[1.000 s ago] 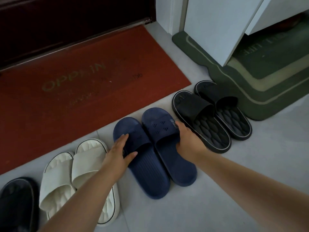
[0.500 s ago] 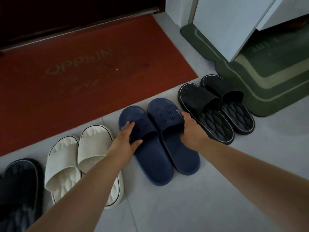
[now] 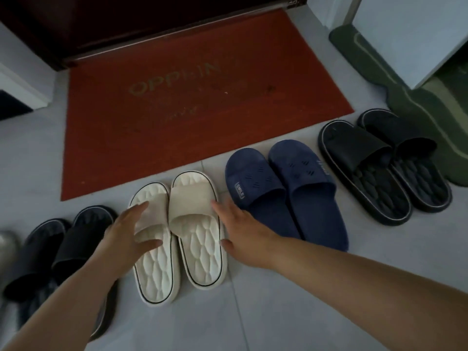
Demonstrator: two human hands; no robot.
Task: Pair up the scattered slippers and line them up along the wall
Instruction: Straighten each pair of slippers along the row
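Observation:
Several pairs of slippers stand in a row on the grey floor below a red doormat. A cream pair (image 3: 195, 224) is in the middle. My left hand (image 3: 126, 236) hovers open over the left cream slipper's strap. My right hand (image 3: 243, 234) is open at the right edge of the right cream slipper, fingers spread. A navy blue pair (image 3: 286, 191) sits just right of it. A black pair with pale trim (image 3: 379, 171) stands at the far right. Another dark pair (image 3: 53, 252) lies at the left, partly hidden by my left forearm.
The red doormat (image 3: 197, 102) lies before a dark door (image 3: 126, 24). A green mat (image 3: 417, 112) and a white cabinet (image 3: 417, 34) are at the right. A white skirting corner (image 3: 22, 87) is at the left. A grey object (image 3: 7, 247) shows at the left edge.
Both hands have left the navy blue pair and moved left to the cream pair. The view has shifted left, showing the dark pair at the left more fully.

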